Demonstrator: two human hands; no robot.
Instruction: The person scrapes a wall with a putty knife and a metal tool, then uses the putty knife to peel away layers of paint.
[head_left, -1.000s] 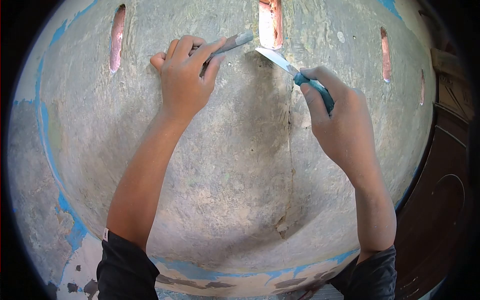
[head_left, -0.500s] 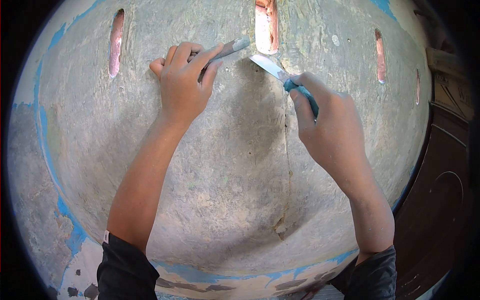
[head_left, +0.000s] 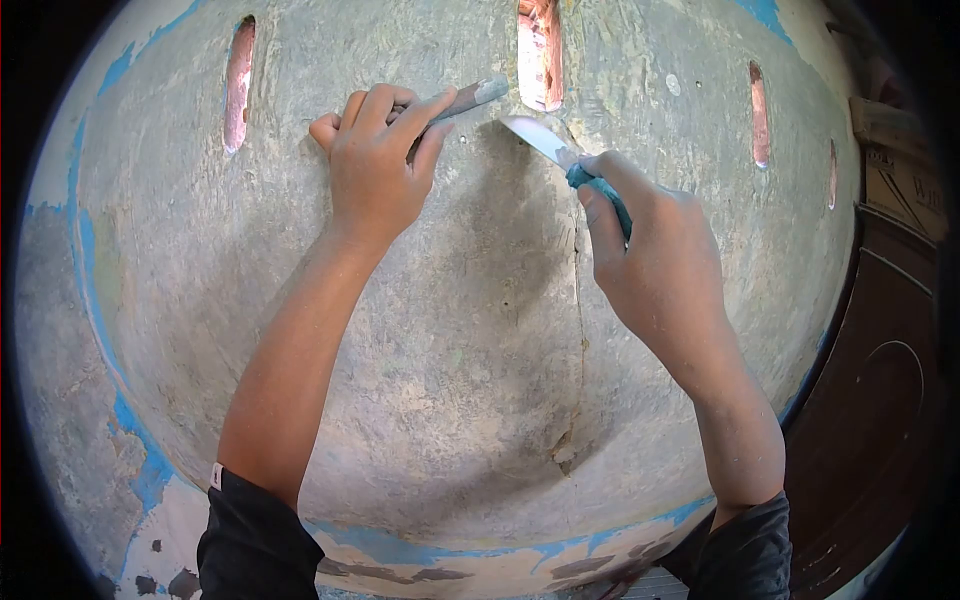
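In the head view my left hand (head_left: 378,170) is closed around a grey-coated, stick-like piece (head_left: 480,95), whose blunt end points up to the right. My right hand (head_left: 662,250) grips a knife (head_left: 540,140) by its teal handle, thumb along the side. The short blade angles up to the left, its tip a little below the stick's end and apart from it. Both hands are at the upper part of a broad grey, rough surface (head_left: 440,370). Just above the blade is a lit, upright slot (head_left: 540,60) with a reddish inner edge.
More narrow slots pierce the surface, one at the left (head_left: 238,85) and others at the right (head_left: 760,115). A thin crack (head_left: 580,345) runs down below the knife. Blue paint (head_left: 150,470) edges the surface. A dark brown panel (head_left: 870,400) and a cardboard box (head_left: 900,190) stand at right.
My left hand and the stick have shifted slightly right in view. The knife hand has moved slightly left and down relative to the slot. Both grips are unchanged.
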